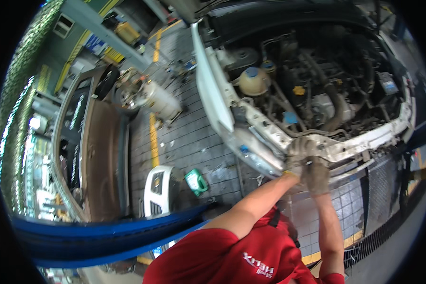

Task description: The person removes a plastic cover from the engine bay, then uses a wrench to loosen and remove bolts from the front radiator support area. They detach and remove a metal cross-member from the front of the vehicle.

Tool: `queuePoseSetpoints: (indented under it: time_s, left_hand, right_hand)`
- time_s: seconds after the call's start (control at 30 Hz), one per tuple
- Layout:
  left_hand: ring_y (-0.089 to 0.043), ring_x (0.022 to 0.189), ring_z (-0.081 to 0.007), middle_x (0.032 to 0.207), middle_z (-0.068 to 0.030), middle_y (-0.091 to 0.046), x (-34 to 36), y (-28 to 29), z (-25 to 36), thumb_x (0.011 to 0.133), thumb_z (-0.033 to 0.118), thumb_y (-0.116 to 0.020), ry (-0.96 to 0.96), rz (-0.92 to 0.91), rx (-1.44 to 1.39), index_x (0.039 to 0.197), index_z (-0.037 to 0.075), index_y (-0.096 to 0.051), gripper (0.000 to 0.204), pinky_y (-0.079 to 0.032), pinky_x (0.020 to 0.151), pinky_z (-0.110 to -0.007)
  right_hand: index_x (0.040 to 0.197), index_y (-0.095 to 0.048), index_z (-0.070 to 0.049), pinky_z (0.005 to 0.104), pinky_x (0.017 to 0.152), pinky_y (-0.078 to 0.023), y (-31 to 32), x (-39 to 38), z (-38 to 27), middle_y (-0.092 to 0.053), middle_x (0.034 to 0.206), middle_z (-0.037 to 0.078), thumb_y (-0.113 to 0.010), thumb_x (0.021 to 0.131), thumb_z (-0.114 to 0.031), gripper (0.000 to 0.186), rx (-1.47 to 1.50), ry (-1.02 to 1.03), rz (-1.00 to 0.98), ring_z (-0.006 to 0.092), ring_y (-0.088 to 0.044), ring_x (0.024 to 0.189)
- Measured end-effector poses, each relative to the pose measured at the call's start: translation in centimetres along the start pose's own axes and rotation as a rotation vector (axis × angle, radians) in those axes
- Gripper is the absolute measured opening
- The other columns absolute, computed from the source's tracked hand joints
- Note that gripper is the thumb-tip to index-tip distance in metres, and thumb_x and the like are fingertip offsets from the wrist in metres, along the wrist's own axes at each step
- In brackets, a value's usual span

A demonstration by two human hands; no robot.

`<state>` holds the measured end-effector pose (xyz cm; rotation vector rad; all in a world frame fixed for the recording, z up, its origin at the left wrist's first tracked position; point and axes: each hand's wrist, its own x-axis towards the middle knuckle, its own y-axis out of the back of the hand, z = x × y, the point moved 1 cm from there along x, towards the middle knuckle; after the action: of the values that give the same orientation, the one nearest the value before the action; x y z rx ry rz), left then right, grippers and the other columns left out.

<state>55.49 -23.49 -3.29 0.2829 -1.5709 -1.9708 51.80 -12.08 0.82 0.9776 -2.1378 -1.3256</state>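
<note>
Both my hands wear dirty grey work gloves and meet at the front corner of a white car with an open engine bay. My left hand (300,152) is closed, its fingers bent over the white front crossmember (350,146) beside the headlight (262,154). Just right of it and nearer to me, my right hand (316,176) is also closed, pressed close against the left. A small dark piece shows between the gloves; I cannot make out what it is. In the engine bay behind sit a yellowish coolant tank (253,83) and a yellow oil cap (298,90).
A blue lift beam (113,232) crosses at lower left. On the tiled floor are a white bumper piece (157,189), a green jug (196,182) and a white cylinder tank (161,100). A brown car body (106,151) stands at left. A dark grate (381,239) lies at lower right.
</note>
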Motion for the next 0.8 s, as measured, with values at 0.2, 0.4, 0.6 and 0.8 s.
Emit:
queuePoseSetpoints:
  time_s: [0.2, 0.4, 0.6, 0.8]
  left_hand:
    - [-0.051, 0.14, -0.0336, 0.145, -0.0143, -0.053, -1.1, 1.8, 0.6, 0.092, 0.024, -0.061, -0.005, 0.169, -0.112, 0.143, 0.01, -0.059, 0.053, -0.041, 0.117, -0.049]
    - [-0.053, 0.138, -0.0336, 0.145, -0.0145, -0.058, -0.9, 2.1, 0.5, 0.094, 0.018, -0.059, -0.001, 0.204, -0.1, 0.139, 0.006, -0.061, 0.047, -0.041, 0.119, -0.046]
    - [-0.047, 0.148, -0.0348, 0.152, -0.0163, -0.055, -1.1, 1.2, 0.5, 0.097, 0.021, -0.061, -0.012, 0.102, -0.072, 0.142, 0.008, -0.059, 0.047, -0.037, 0.125, -0.048]
    - [-0.046, 0.149, -0.0373, 0.163, -0.0154, -0.048, -1.1, 0.2, -0.1, 0.098, 0.024, -0.058, 0.01, 0.023, -0.155, 0.151, 0.01, -0.054, 0.055, -0.034, 0.128, -0.052]
  right_hand:
    - [0.115, -0.074, 0.0, 0.058, 0.091, -0.055, -0.7, 3.4, 6.0, -0.076, 0.111, 0.032, -0.047, 0.112, -0.047, 0.055, 0.14, -0.313, 0.099, 0.052, -0.071, 0.105]
    - [0.123, -0.072, 0.006, 0.0586, 0.088, -0.054, -1.4, 4.1, 7.9, -0.074, 0.111, 0.036, -0.041, 0.116, -0.053, 0.067, 0.273, -0.336, 0.139, 0.0564, -0.069, 0.107]
    - [0.122, -0.07, 0.01, 0.0564, 0.094, -0.051, 0.1, 4.9, 6.4, -0.073, 0.119, 0.038, -0.04, 0.117, -0.05, 0.067, 0.452, -0.437, 0.156, 0.0546, -0.069, 0.112]
    - [0.115, -0.076, 0.002, 0.0545, 0.085, -0.059, 1.1, 3.2, 1.9, -0.079, 0.105, 0.028, -0.05, 0.115, -0.046, 0.055, 0.065, -0.188, 0.054, 0.0474, -0.076, 0.097]
